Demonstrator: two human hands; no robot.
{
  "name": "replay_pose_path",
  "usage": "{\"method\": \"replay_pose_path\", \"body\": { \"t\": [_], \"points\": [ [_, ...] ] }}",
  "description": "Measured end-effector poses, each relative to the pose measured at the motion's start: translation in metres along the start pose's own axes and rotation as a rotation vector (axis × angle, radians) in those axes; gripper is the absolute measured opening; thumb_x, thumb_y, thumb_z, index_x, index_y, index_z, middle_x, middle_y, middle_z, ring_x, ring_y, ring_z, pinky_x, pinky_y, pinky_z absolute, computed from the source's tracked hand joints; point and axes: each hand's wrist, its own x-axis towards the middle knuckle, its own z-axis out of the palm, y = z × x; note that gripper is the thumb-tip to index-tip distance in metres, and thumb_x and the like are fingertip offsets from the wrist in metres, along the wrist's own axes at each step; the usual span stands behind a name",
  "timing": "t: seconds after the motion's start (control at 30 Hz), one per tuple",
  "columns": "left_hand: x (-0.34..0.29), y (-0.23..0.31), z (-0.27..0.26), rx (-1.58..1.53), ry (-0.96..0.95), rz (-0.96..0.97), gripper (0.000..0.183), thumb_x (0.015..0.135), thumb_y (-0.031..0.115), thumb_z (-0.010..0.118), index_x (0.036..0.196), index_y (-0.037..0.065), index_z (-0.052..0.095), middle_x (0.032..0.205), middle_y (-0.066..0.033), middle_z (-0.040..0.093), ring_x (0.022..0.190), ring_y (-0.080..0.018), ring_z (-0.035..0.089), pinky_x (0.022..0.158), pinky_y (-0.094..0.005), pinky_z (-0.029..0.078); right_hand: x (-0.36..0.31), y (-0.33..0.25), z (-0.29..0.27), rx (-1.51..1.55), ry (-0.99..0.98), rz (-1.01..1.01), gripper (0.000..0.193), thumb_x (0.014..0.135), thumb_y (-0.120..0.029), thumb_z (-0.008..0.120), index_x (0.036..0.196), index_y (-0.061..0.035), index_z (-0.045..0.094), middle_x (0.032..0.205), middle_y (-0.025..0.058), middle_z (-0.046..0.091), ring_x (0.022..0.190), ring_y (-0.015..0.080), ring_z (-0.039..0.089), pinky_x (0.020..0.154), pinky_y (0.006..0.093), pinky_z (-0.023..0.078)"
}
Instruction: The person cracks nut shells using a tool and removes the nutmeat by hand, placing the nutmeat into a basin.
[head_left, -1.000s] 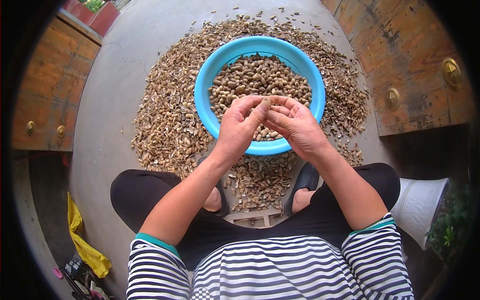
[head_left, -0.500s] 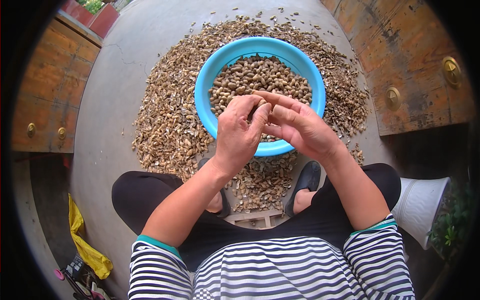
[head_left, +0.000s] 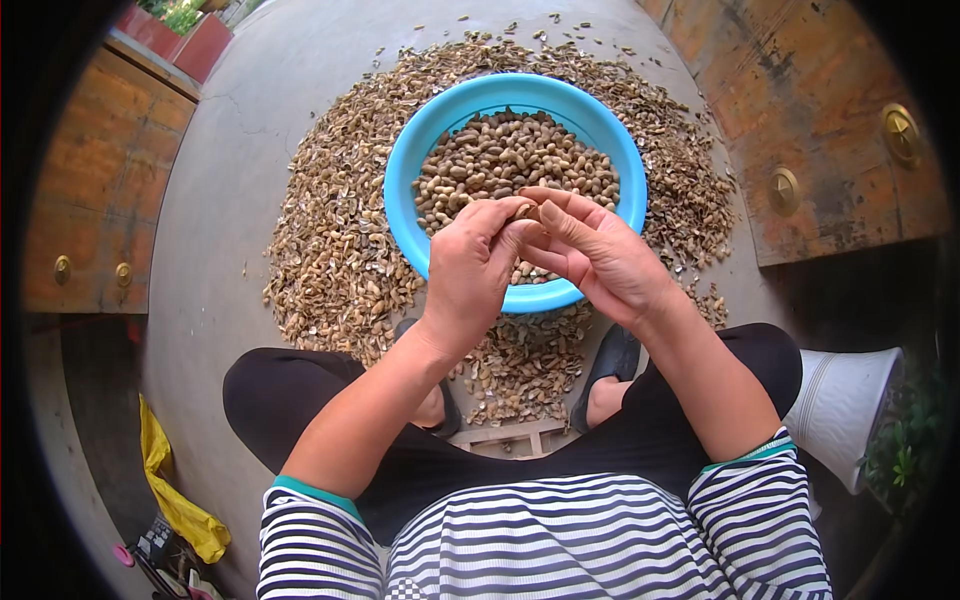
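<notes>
My left hand (head_left: pixel 467 268) is closed in a pinch, with thumb and forefinger on a brown peanut (head_left: pixel 530 212). From the other side my right hand (head_left: pixel 622 262) meets it, its thumb pressed near the peanut and its fingers curved beneath; most of the nut is hidden between the fingertips. Both hands hover over the near part of a round blue basin (head_left: pixel 398 190). Inside it lies a heap of unshelled peanuts (head_left: pixel 515 155), and some paler nuts show below my hands.
Broken peanut shells (head_left: pixel 335 235) spread around the basin on the concrete floor (head_left: pixel 215 220). Wooden doors with brass studs stand left (head_left: pixel 100 190) and right (head_left: pixel 800 120). A white pot (head_left: pixel 840 410) is by my right knee, a yellow bag (head_left: pixel 180 500) at the lower left.
My hands have shifted slightly, and the right thumb has moved in against the peanut at the left fingertips. More of the peanut's brown shell now shows.
</notes>
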Motion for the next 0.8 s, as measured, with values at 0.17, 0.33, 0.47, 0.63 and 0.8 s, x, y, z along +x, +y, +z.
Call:
{"method": "replay_pose_path", "body": {
  "t": [0.17,0.33,0.47,0.63,0.8],
  "points": [
    [0.001,0.001,-0.001,-0.088,-0.111,-0.099,0.017,0.086,0.006,0.056,0.100,-0.001,0.064,0.082,-0.0130,0.063,0.075,-0.0217,0.062,0.067,-0.0305,0.049,0.000,0.007,-0.004,-0.114,0.126,-0.027,0.029,0.089,-0.019,0.062,0.110,0.0008,0.056,0.100,0.0082,0.063,0.093,0.0157,0.062,0.085,0.0341,0.053],
    [0.000,0.001,0.003,-0.392,-0.146,-0.371,0.017,0.090,0.009,0.053,0.095,-0.004,0.064,0.079,-0.0068,0.065,0.073,-0.0134,0.061,0.066,-0.0273,0.048,0.002,0.016,-0.004,-0.151,0.193,-0.082,0.021,0.088,-0.015,0.062,0.101,0.0020,0.061,0.093,0.0090,0.065,0.085,0.0165,0.065,0.079,0.0324,0.056],
    [-0.002,-0.007,0.006,-0.697,-0.098,-0.582,0.020,0.092,0.011,0.052,0.089,-0.004,0.065,0.077,-0.0026,0.064,0.067,-0.0074,0.054,0.060,-0.0229,0.043,0.004,0.022,0.001,-0.230,0.299,-0.156,0.016,0.087,-0.009,0.061,0.093,0.0057,0.061,0.088,0.0112,0.065,0.079,0.0181,0.066,0.072,0.0298,0.057],
    [-0.006,-0.019,0.016,-0.752,-0.043,-0.683,0.020,0.092,0.012,0.053,0.089,-0.002,0.065,0.075,-0.0020,0.063,0.062,-0.0054,0.050,0.057,-0.0206,0.039,0.005,0.028,0.004,-0.259,0.352,-0.174,0.015,0.086,-0.007,0.061,0.092,0.0074,0.061,0.087,0.0115,0.065,0.075,0.0171,0.066,0.069,0.0273,0.057],
    [-0.006,-0.013,0.020,-0.806,0.016,-0.773,0.020,0.093,0.013,0.053,0.088,-0.001,0.066,0.075,-0.0028,0.064,0.061,-0.0061,0.051,0.055,-0.0215,0.039,0.005,0.033,0.002,-0.265,0.407,-0.184,0.016,0.086,-0.007,0.060,0.092,0.0082,0.061,0.087,0.0120,0.065,0.073,0.0162,0.065,0.067,0.0258,0.057]
  ]
}}
